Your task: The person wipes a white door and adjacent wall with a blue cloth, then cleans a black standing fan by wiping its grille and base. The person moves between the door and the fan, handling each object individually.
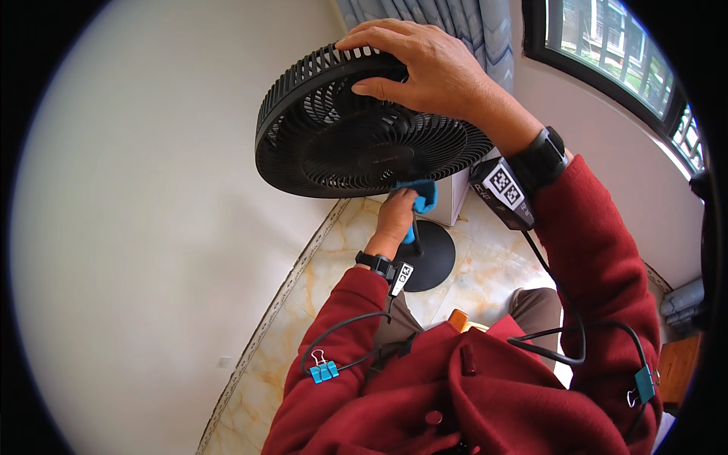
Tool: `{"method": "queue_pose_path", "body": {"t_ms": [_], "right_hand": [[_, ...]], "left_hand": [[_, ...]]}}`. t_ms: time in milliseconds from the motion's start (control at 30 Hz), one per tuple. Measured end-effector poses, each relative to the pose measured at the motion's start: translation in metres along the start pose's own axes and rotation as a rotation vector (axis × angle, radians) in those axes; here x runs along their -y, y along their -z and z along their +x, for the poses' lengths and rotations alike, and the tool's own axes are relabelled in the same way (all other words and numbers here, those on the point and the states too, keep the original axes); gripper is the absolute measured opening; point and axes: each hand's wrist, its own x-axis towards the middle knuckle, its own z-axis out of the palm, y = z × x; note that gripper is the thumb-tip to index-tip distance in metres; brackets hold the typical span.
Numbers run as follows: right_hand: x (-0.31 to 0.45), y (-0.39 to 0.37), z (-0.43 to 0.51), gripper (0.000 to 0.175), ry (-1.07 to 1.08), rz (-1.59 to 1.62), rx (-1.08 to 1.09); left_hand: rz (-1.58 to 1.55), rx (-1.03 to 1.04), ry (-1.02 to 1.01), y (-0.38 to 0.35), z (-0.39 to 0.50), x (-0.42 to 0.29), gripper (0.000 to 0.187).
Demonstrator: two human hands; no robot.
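Note:
A black pedestal fan (318, 148) stands before me, its round grille head tilted. My right hand (421, 68) rests over the top rim of the grille, thumb on the front side and fingers on the slatted edge. Below the head, my left hand (396, 213) grips a blue cloth (425, 196) against the lower rim, near the stand pole. Part of the cloth hangs down beside the pole (418, 242). The round black base (435, 256) sits on the tiled floor. The fingertips of my left hand are partly hidden by the cloth and the grille.
A pale wall (142, 199) runs along the left, with a patterned skirting strip (284, 298) at its foot. Behind the fan are a white box-like object (446, 199) and a blue curtain (495, 45). A barred window (614, 51) is at upper right. Cables (341, 324) hang from both wrist devices.

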Motion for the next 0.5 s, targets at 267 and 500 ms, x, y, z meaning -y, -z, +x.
{"method": "queue_pose_path", "body": {"t_ms": [267,500], "right_hand": [[0.019,0.031,-0.027,0.03,0.113,0.066,-0.256],[0.101,-0.036,-0.209,0.035,-1.153,1.053,0.27]], "left_hand": [[-0.269,-0.156,0.369,0.033,-0.029,-0.005,0.036],[-0.513,-0.204,0.499,0.053,-0.048,-0.041,0.033]]}}
